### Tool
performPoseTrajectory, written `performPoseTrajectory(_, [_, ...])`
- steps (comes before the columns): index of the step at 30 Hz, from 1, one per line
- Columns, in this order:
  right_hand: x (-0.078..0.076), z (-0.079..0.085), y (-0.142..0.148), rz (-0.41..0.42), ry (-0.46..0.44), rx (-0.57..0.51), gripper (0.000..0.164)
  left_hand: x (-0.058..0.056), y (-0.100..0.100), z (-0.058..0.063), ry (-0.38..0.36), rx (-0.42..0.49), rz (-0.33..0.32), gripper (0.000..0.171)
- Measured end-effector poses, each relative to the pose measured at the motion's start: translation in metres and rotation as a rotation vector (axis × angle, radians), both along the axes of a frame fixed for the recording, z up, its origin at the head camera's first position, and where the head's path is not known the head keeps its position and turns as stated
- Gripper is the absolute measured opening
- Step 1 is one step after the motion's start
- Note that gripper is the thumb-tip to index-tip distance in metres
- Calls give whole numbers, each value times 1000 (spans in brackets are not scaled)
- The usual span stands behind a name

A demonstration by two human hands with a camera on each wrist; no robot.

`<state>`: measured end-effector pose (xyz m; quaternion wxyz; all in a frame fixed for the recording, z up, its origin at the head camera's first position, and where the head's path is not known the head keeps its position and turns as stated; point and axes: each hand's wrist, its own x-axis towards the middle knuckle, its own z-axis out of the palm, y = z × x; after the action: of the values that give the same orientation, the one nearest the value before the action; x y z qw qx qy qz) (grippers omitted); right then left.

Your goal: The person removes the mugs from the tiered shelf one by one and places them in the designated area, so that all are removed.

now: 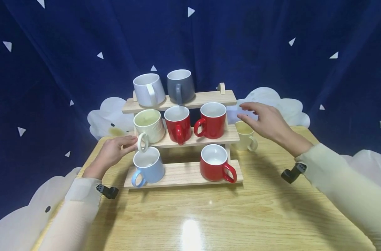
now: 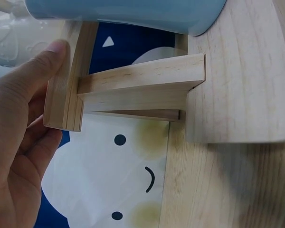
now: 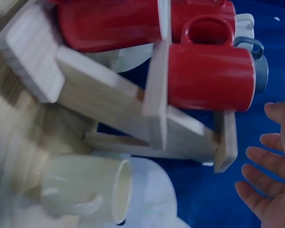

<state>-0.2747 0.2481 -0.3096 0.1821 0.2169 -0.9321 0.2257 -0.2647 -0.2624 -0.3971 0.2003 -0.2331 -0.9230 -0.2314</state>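
A three-tier wooden rack [image 1: 181, 173] holding several mugs stands on the table. My left hand [image 1: 112, 153] pinches the left end of its middle shelf [image 2: 64, 90], thumb on top and fingers beneath. Close to that hand are a cream mug [image 1: 152, 130] on the middle shelf and a light blue mug [image 1: 152, 170] on the bottom one. My right hand [image 1: 267, 120] hovers to the right of the rack with its fingers spread and nothing in them. Below it, a pale yellow mug [image 1: 243, 141] stands on the table beside the rack.
Up on the top shelf are a white mug [image 1: 146, 94] and a dark grey mug [image 1: 185, 89]. Two red mugs [image 1: 215, 127] share the middle shelf, and another red mug [image 1: 209, 169] sits at bottom right. A dark blue curtain [image 1: 240, 42] hangs behind the table [image 1: 240, 212].
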Motion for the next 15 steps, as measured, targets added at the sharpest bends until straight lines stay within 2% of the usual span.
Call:
performPoseTrajectory(9, [2, 28, -31, 30, 7, 35, 51, 2, 1, 2, -1, -3, -6, 36])
performPoseTrajectory(15, [0, 40, -53, 20, -55, 101, 54, 2, 2, 2, 6, 0, -13, 36])
